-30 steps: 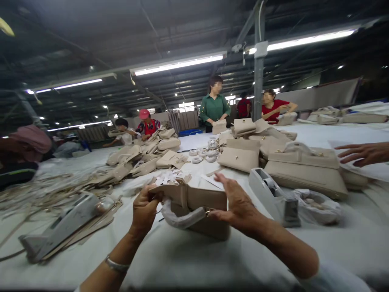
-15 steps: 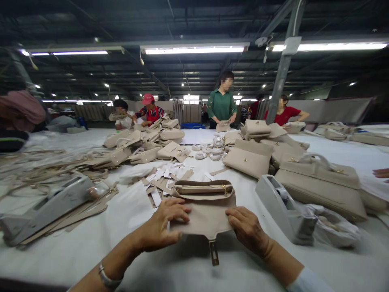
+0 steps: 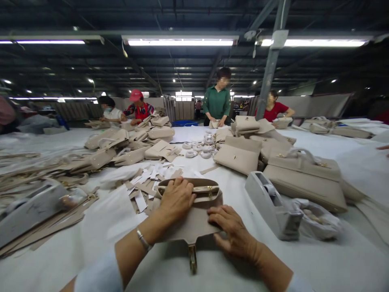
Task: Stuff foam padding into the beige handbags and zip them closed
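Observation:
In front of me a beige handbag [image 3: 194, 219] lies with its flap folded down towards me. A gold metal clasp [image 3: 192, 259] hangs from the flap's tip. Across the bag's mouth runs a zip [image 3: 202, 188] with a gold puller. My left hand [image 3: 176, 200] is closed on the bag's upper left rim, its fingers bent over the opening; the fingertips are partly hidden. On the flap's right edge rests my right hand [image 3: 232, 229], fingers spread and thumb apart.
A grey tape dispenser [image 3: 273, 207] and a plastic bag [image 3: 319, 221] stand at right; another dispenser [image 3: 33, 207] at left. Beige bags [image 3: 304, 174] pile up on the right, more bags [image 3: 130, 142] on the left. Paper strips [image 3: 146, 184] lie beyond. Co-workers [image 3: 217, 101] stand across the table.
My left hand has moved from the flap's left edge up to the bag's mouth. My right hand has loosened, its thumb now apart from the flap. The view has turned slightly right.

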A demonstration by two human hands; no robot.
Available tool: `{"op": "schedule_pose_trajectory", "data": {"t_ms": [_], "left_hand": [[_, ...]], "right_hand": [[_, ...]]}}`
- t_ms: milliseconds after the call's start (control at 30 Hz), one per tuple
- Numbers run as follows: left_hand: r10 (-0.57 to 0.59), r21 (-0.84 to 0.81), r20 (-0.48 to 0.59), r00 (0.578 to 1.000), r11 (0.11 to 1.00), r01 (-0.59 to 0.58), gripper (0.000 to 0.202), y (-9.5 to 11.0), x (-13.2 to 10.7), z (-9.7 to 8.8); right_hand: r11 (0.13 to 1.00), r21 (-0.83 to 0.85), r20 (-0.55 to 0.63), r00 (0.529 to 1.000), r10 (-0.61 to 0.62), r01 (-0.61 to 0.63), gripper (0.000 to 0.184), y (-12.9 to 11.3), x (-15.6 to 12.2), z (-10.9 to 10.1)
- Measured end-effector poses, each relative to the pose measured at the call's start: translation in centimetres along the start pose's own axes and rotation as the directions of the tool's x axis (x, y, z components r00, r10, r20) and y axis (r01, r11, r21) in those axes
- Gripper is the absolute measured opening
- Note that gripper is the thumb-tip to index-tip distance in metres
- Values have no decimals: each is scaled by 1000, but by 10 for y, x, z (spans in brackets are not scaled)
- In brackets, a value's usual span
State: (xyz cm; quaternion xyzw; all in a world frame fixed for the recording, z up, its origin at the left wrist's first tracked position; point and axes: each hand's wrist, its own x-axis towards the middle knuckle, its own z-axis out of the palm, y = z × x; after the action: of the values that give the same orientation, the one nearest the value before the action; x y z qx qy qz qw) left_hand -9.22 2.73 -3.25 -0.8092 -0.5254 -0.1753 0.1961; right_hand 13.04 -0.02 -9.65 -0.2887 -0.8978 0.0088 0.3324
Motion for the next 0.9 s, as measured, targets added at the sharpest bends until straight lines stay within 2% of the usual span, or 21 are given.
{"op": "schedule_pose_trajectory", "data": {"t_ms": [67,100,233,300,400,500,567,633,700,767,833,900], "left_hand": [[0,57,26,1000,998,-2,15,2,9,9],[5,71,33,999,997,-7,14,1,12,12],[13,72,50,999,997,-16,15,-4,18,14],[7,73,55,998,997,-11,13,-8,19,5],[42,58,84,996,997,-47,10,-10,19,-16],[163,-77,212,963,986,-150,11,-4,14,-35],[267,-226,309,913,953,-202,14,1,10,-39],[305,-304,351,885,931,-201,15,5,6,-36],[246,-269,344,906,951,-156,16,8,4,-30],[182,-228,300,936,967,-114,16,10,4,-24],[201,-289,231,952,948,-130,16,12,4,-21],[285,-386,149,947,899,-210,23,15,6,-20]], "right_hand": [[998,10,84,994,68,-69,44,-2,1,-3],[995,7,85,991,102,-103,44,-2,3,-2],[970,-36,-26,971,239,-240,20,-3,13,9],[970,-77,-103,970,221,-229,30,-5,16,10],[978,-143,-239,964,118,-155,55,-12,14,-4],[971,-181,-382,921,76,-155,66,-19,9,-25],[975,-140,-349,930,114,-172,72,-21,8,-33],[982,-36,-226,959,173,-185,80,-20,7,-29],[978,58,-165,964,208,-201,86,-16,6,-19],[974,87,-199,954,224,-211,89,-12,4,-6],[977,88,-239,947,212,-197,88,-9,2,2],[977,91,-258,943,210,-192,87,-7,1,6]]}}
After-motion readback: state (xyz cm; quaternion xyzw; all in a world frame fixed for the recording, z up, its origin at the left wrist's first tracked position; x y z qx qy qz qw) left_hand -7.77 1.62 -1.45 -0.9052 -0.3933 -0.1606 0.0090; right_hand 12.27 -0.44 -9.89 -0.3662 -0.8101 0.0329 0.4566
